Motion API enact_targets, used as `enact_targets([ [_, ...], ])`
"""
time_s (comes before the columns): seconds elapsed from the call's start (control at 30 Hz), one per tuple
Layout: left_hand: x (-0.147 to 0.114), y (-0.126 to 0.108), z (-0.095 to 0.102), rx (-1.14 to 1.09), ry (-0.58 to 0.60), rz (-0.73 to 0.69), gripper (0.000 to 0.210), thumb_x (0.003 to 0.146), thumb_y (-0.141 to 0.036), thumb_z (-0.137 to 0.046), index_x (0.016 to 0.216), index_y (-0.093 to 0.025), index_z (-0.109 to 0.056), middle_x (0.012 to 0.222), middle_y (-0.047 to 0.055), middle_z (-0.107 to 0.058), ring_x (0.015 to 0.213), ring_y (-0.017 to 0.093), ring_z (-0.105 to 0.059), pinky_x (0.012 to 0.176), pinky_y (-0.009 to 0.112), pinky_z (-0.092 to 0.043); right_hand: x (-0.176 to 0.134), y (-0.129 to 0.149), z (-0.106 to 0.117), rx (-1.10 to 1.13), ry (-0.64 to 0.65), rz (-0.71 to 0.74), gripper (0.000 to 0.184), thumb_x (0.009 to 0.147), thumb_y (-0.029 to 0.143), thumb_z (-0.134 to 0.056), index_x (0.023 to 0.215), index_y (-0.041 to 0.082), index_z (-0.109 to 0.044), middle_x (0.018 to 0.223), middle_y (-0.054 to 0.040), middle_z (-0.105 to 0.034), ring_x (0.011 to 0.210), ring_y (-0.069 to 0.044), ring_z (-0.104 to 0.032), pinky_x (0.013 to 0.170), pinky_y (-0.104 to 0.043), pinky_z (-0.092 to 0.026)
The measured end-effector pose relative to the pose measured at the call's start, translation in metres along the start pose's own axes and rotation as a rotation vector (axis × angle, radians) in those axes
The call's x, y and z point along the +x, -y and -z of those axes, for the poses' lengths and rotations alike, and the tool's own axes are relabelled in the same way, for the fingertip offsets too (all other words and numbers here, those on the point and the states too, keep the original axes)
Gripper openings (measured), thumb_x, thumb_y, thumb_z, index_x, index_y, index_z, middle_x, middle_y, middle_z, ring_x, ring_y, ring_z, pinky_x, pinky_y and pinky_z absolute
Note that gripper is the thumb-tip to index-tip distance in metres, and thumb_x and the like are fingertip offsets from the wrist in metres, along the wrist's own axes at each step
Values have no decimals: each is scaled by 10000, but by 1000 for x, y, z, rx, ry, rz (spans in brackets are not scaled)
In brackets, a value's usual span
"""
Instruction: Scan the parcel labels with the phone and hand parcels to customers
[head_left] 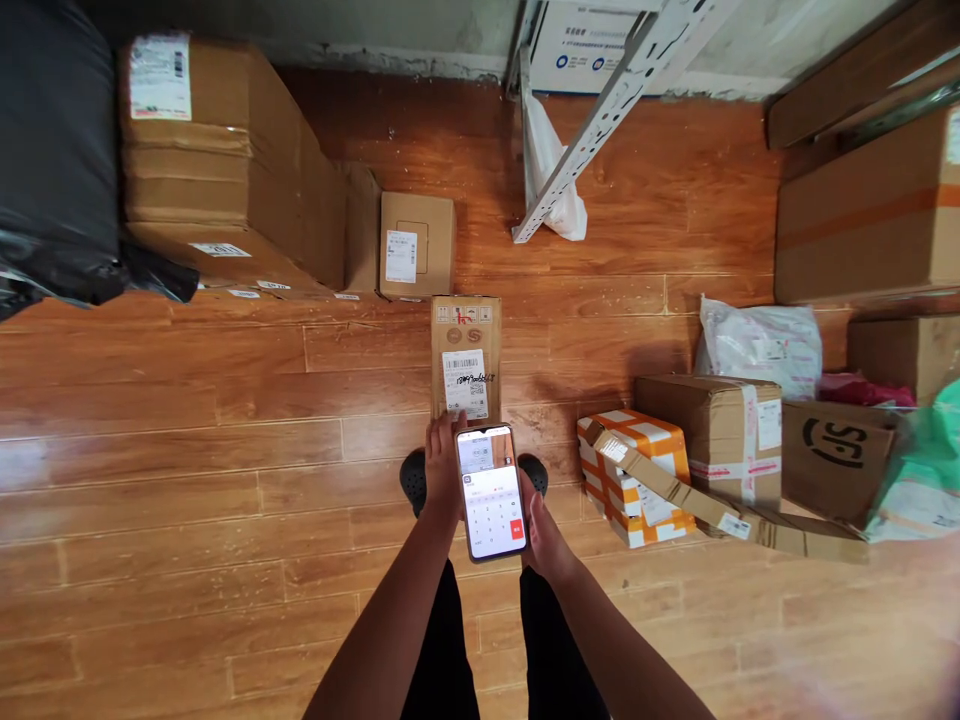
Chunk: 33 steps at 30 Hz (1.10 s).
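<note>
My right hand (546, 530) is closed round the right edge of a smartphone (493, 500), its thumb along the side. The lit screen has a small camera picture at the top and a number keypad with a red key below. To the left of the phone, my left hand (442, 475) has its bent fingers on the near edge of a slim cardboard box (489, 335); the phone partly hides this hand. On the box's upward face is a white shipping label (465, 372) with a barcode and handwritten black digits.
Brown cartons (300, 190) and a black plastic bag (56, 150) stand at the left, a small labelled box (435, 235) beside them. A metal shelf post (600, 130) rises ahead. At the right are an orange-and-white taped parcel (634, 450), a taped carton (712, 430) and a flattened cardboard strip (810, 538).
</note>
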<state>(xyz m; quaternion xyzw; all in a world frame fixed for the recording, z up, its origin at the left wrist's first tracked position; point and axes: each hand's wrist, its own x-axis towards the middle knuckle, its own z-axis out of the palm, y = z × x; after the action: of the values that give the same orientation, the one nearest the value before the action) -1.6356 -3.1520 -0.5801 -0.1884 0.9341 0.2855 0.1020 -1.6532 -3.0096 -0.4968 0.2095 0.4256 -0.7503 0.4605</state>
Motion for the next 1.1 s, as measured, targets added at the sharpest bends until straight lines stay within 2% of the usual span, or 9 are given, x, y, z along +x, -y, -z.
enact_targets([
  [0.1,31,17,7,76,-36,-80,549,918,-209,-419,1444,-118,-293,1513,149,-320,1378,294,-303,1135,478,-274,11,1,11,-4,-19,-14,660,851,653,-478,1394,282,-422,1291,-97,-600,1227,-317,-527,962,-522,-476],
  [0.23,64,28,4,223,-90,-124,567,932,-308,-418,1463,-154,-292,1521,79,-330,1225,281,-452,1081,457,-344,32,-2,29,13,-10,9,643,843,657,-490,1379,304,-445,1329,-81,-574,1245,-313,-510,980,-506,-472],
  [0.33,69,27,-8,300,-118,-100,583,928,-296,-413,1474,-150,-271,1534,39,-295,1101,281,-484,1038,447,-367,50,-5,43,-11,12,8,652,834,655,-510,1378,301,-446,1342,-81,-566,1246,-311,-512,1000,-485,-458],
  [0.5,70,26,-23,318,-124,-68,588,897,-236,-447,1465,-187,-305,1547,-38,-254,1013,272,-454,961,429,-375,81,-3,64,-70,79,11,716,799,696,-521,1389,302,-425,1340,-90,-571,1236,-325,-523,1008,-498,-441],
  [0.67,82,45,-23,309,-67,-173,698,832,-429,-535,1455,-193,-328,1534,12,-304,918,276,-453,846,468,-365,121,6,99,-60,97,38,645,808,695,-503,1307,288,-541,1335,-83,-584,1265,-333,-494,1038,-509,-408],
  [0.83,99,64,-24,301,-90,-392,728,819,-558,-504,1449,-234,-337,1535,48,-309,834,257,-456,761,472,-381,171,22,131,-63,81,-31,661,722,743,-563,1223,314,-615,1217,-93,-668,1191,-390,-552,959,-584,-443],
  [0.93,105,75,-28,218,-143,-487,655,826,-501,-516,1420,-262,-377,1530,67,-306,955,299,-492,797,509,-416,191,27,138,-111,86,-43,690,662,794,-559,1139,307,-668,1132,-102,-708,1156,-407,-574,923,-560,-477],
  [1.03,104,91,-30,41,-265,-517,575,850,-336,-508,1386,-164,-394,1451,141,-387,1157,304,-464,903,483,-454,199,22,147,-137,89,71,716,690,807,-490,1149,286,-663,1096,-115,-720,1138,-391,-592,914,-534,-495],
  [1.1,102,101,-28,23,-307,-587,515,846,-253,-510,1341,-133,-433,1390,152,-448,1193,276,-466,936,437,-477,201,16,153,-189,71,135,702,723,789,-464,1160,276,-660,1095,-123,-719,1122,-383,-605,907,-524,-503],
])
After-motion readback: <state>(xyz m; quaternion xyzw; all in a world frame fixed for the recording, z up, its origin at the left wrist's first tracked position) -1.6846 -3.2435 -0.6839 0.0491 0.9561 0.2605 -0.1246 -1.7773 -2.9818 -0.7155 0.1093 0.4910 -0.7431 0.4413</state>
